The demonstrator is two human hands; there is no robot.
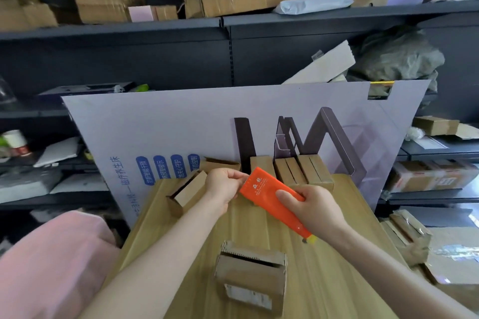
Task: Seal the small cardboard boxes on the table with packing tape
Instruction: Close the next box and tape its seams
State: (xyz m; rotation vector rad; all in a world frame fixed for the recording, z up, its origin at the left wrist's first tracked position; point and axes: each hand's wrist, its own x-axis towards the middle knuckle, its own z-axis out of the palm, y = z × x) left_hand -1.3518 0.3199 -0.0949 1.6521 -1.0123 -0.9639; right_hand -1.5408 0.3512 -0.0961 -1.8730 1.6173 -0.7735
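An orange tape dispenser (269, 195) hangs above the middle of the wooden table (337, 267). My right hand (315, 208) grips its lower part. My left hand (225, 187) pinches at its upper end; any tape there is too faint to see. One small cardboard box (250, 277) with an open top slot stands near me on the table. Another small box (187, 193) lies tilted at the left, beside my left hand. Several more small boxes (303, 172) stand in a row at the table's far edge.
A large lilac printed board (181, 132) leans upright behind the table. Dark shelves (233, 23) beyond it hold cartons and bags. More cardboard boxes (409, 235) are piled at the right of the table. A pink cloth (51, 261) lies at the lower left.
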